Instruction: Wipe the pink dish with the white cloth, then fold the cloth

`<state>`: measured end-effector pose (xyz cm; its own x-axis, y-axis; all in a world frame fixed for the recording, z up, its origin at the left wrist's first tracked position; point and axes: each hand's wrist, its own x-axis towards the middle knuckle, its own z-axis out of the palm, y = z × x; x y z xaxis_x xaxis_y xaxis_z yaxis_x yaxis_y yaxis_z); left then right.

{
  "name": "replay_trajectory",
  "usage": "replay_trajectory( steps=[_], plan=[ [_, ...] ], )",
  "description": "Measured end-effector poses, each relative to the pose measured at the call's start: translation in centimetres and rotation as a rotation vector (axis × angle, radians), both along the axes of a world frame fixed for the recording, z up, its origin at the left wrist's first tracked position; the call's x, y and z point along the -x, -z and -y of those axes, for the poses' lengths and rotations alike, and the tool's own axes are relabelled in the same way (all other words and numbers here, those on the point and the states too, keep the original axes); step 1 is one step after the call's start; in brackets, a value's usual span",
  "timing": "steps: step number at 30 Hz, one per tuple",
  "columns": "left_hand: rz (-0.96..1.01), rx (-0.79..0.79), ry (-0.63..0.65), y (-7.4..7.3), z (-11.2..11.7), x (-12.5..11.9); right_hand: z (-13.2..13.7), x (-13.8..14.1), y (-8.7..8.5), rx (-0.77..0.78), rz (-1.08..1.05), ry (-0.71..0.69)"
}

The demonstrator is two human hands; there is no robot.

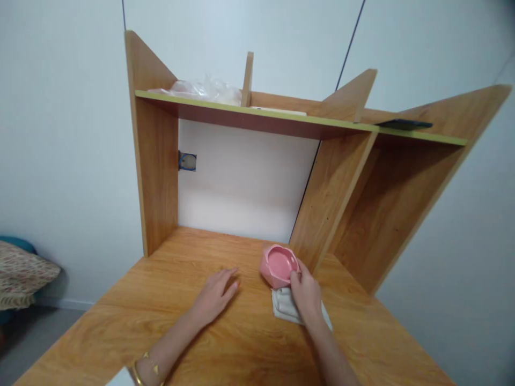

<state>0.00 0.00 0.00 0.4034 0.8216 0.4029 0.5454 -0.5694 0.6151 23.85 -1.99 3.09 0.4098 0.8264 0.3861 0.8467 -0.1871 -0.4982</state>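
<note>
One hand (307, 294) (the right) grips a pink bowl (278, 268).

Up the forearm from the left hand (215, 298) I notice a smooth gold bangle (137, 376) and a thin gold bracelet (155, 369) with small charms.

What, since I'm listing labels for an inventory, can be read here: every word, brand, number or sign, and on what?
No readable text anywhere.
Pink bowl in the right hand: none visible.
Pale cloth: none visible.
Wall box and dark flat object: too small to tell.
</note>
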Motion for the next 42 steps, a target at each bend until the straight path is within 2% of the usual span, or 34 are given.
replay_trajectory(
  steps=[4,8,10,13,17,22,28,34,39,42],
  plan=[
    [0.265,0.283,0.04,-0.5,0.0,-0.2,0.5,2.7,0.2,-0.039,-0.119,-0.283],
    [0.384,0.507,0.126,-0.7,0.2,-0.3,1.0,5.0,0.8,-0.019,-0.203,-0.467],
    [0.407,0.559,0.102,-0.7,0.1,-0.3,1.0,5.7,1.2,-0.019,-0.227,-0.525],
    [0.411,0.603,-0.026,-0.8,-0.4,0.0,1.0,6.0,1.6,-0.045,-0.252,-0.581],
    [0.436,0.594,-0.18,-1.5,-1.7,1.6,0.9,5.8,2.0,0.005,-0.203,-0.538],
    [0.475,0.502,-0.395,-2.5,-3.6,5.8,0.9,5.7,2.3,0.009,-0.125,-0.51],
    [0.449,0.449,-0.599,-2.1,-4.5,10.0,0.9,5.7,2.5,0.003,-0.058,-0.481],
    [0.414,0.432,-0.662,-1.3,-5.0,10.6,0.8,5.6,2.6,0.029,-0.021,-0.471],
    [0.381,0.409,-0.619,-1.3,-5.0,10.4,0.8,5.3,2.2,0.045,0.02,-0.447],
    [0.357,0.396,-0.606,-1.3,-5.0,10.2,0.8,5.0,2.0,-0.008,0.031,-0.405]
  ],
)
